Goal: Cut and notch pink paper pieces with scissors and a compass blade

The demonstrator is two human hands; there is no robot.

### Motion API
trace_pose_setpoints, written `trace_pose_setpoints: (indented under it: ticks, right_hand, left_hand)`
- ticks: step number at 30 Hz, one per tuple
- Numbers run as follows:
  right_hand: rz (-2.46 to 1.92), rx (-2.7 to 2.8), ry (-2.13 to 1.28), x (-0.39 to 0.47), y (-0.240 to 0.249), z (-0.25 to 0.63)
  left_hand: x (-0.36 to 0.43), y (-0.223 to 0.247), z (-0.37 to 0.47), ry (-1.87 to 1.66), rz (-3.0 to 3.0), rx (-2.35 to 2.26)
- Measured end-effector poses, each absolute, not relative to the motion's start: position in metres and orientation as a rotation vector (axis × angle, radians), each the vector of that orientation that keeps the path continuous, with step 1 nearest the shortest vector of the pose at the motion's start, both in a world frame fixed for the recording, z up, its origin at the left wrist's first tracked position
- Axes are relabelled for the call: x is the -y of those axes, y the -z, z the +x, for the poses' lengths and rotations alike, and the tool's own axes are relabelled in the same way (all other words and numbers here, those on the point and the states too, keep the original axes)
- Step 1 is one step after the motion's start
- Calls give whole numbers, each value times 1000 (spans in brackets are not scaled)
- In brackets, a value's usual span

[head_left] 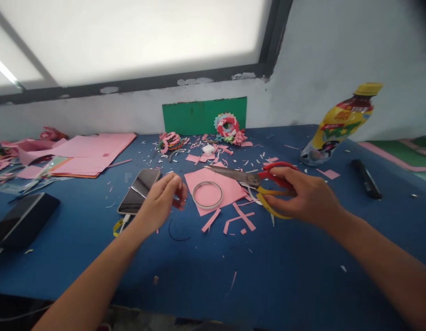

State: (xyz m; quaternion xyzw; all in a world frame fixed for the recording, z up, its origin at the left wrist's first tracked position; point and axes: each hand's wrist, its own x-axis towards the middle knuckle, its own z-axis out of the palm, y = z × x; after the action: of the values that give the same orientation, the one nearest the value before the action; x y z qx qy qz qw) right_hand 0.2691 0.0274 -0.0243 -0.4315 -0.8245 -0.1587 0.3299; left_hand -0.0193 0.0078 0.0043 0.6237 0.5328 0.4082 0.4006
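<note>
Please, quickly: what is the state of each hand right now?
Left hand: fingers curled; whether it holds anything cannot be told.
Right hand: closed, holding scissors by the handles.

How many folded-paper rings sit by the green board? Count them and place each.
2. The pink multicoloured ring lies near the lower left of the green board; the red-and-blue ring sits before its right side. Smaller ones could be hidden behind.

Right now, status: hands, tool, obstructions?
Right hand gripping scissors. Left hand curled near phone, contents unclear. Pale ring on pink sheet, paper scraps nearby.
</note>
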Motion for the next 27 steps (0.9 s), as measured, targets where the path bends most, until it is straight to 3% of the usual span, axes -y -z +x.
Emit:
trace_pose_setpoints:
  ticks: [9,14,27]
  right_hand:
    - [-1178,2236,-355,-12,21,252]
    - [-1201,2260,-339,-7,20,246]
    - [-1202,2273,-392,-4,23,243]
  left_hand:
    - [-5,2,-15,-923,1716,-1389]
    - [-3,0,-14,-1098,1625,-1376]
    - [4,-1,-6,-1146,1529,-1274]
